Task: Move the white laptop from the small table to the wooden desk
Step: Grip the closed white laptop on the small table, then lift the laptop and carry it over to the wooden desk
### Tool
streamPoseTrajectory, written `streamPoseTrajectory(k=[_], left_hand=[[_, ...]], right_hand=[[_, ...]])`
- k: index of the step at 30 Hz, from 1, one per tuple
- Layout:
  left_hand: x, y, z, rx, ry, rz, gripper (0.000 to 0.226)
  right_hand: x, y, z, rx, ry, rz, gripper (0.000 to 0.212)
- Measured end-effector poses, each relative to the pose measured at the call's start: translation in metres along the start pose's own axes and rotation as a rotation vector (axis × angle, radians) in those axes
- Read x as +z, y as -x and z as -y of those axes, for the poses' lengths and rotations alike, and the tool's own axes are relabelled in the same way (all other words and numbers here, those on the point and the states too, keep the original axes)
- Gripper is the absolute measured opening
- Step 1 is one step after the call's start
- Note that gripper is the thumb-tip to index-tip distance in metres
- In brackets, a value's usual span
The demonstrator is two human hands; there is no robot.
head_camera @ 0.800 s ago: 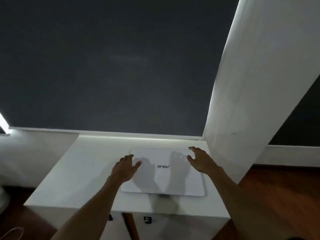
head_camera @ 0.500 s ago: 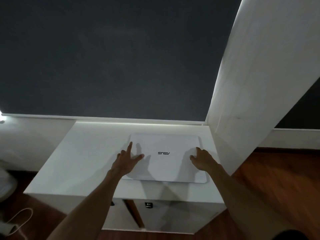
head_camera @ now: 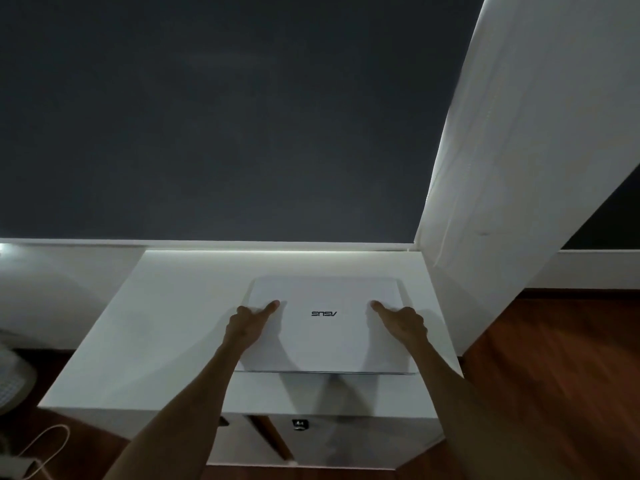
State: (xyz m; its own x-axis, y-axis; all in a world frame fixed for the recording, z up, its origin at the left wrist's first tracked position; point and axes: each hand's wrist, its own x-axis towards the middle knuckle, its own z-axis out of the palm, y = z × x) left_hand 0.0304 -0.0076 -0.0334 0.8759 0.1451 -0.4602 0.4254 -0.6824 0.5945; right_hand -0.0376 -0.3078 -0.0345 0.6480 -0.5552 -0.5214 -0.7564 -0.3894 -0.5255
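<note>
The white laptop (head_camera: 323,337), lid closed with a dark logo on top, lies on the small white table (head_camera: 156,341) against the dark wall. My left hand (head_camera: 247,325) grips its left edge, thumb on the lid and fingers hidden under the side. My right hand (head_camera: 403,323) grips the right edge the same way. The laptop's near edge looks slightly raised off the table top. The wooden desk is out of view.
A white pillar (head_camera: 519,168) stands right beside the table's right side. Dark wooden floor (head_camera: 554,393) spreads to the right. A white cable (head_camera: 41,448) and a white rounded object (head_camera: 14,382) lie on the floor at lower left.
Both hands went from hovering open over the lid to the laptop's left and right edges and closed on them. The camera moved closer.
</note>
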Motion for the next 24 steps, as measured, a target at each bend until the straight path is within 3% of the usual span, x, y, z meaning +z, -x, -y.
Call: streamPoseTrajectory(k=[6, 14, 24], left_hand=[[-0.008, 0.019, -0.007, 0.089, 0.114, -0.143, 0.091], [-0.037, 0.053, -0.068, 0.312, 0.235, -0.27, 0.078], [-0.023, 0.102, -0.18, 0.68, 0.323, -0.31, 0.072]], right_hand=[[-0.004, 0.019, -0.001, -0.002, -0.17, -0.075, 0.106], [-0.065, 0.057, 0.027, -0.192, -0.319, -0.284, 0.1], [-0.166, 0.1, -0.002, -0.319, -0.53, -0.669, 0.069]])
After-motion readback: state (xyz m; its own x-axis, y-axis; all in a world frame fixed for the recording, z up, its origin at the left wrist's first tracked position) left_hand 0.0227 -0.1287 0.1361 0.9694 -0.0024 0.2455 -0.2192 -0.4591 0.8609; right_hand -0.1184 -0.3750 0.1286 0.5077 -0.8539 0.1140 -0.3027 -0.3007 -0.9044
